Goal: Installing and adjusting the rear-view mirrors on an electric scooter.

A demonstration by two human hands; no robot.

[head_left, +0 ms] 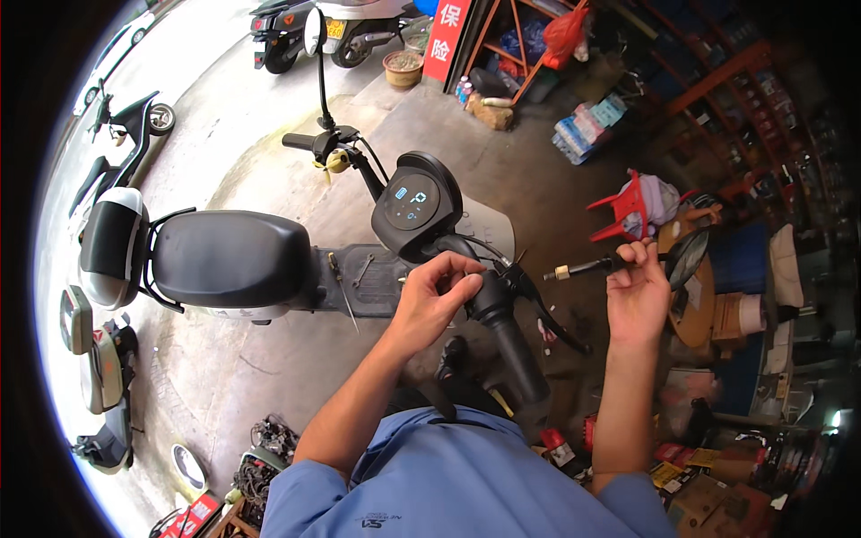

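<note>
My right hand (639, 291) holds up a rear-view mirror by its black stem (592, 266); a brass-coloured nut (562, 271) sits near the stem's free end. The dark mirror head (689, 258) sticks out beyond my fingers. My left hand (432, 300) is closed in a pinch against the electric scooter's handlebar, beside the black grip (516, 354) and brake lever (560, 330); what its fingertips hold, if anything, is hidden. The scooter's round display (413, 204) is lit. Another mirror (315, 32) stands fitted on the far handlebar end.
On the scooter's footboard lie a screwdriver (342, 285) and a wrench (362, 268). Its black seat (235, 260) extends left. A red plastic stool (619, 208) and a wooden table (698, 309) stand right. Parts and boxes (708, 502) crowd the lower right; other scooters (121, 148) are parked left.
</note>
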